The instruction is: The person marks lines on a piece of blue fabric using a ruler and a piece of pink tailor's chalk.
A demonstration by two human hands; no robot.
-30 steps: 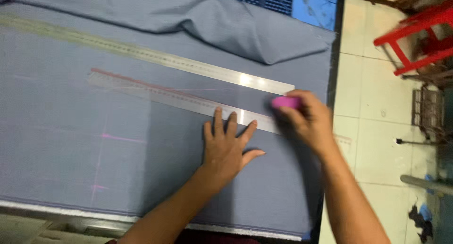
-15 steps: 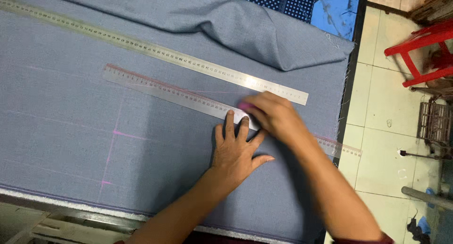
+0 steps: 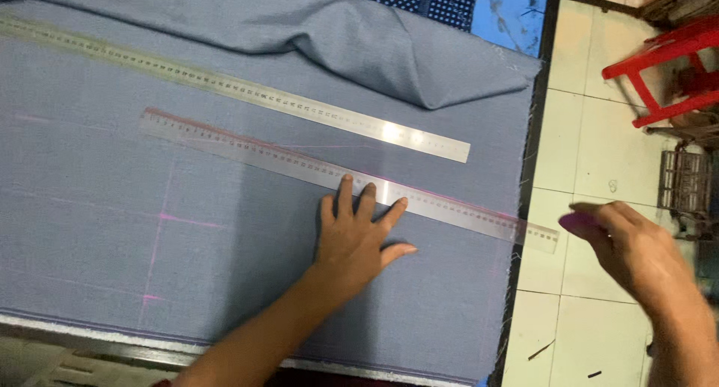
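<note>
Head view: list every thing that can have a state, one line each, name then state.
left hand: flat, fingers spread, pressing the clear ruler onto the cloth
right hand: off the table, in the air, pinching the pink chalk
pink chalk: held, touching nothing
clear ruler: flat, slanted, right end past the cloth edge
metal ruler: flat, untouched
blue cloth: spread, pink-lined, bunched at top
red stool: on the floor

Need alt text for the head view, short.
A left hand presses a clear ruler flat on blue-grey fabric, while the right hand holds pink chalk off the table edge. A metal ruler lies above.
</note>
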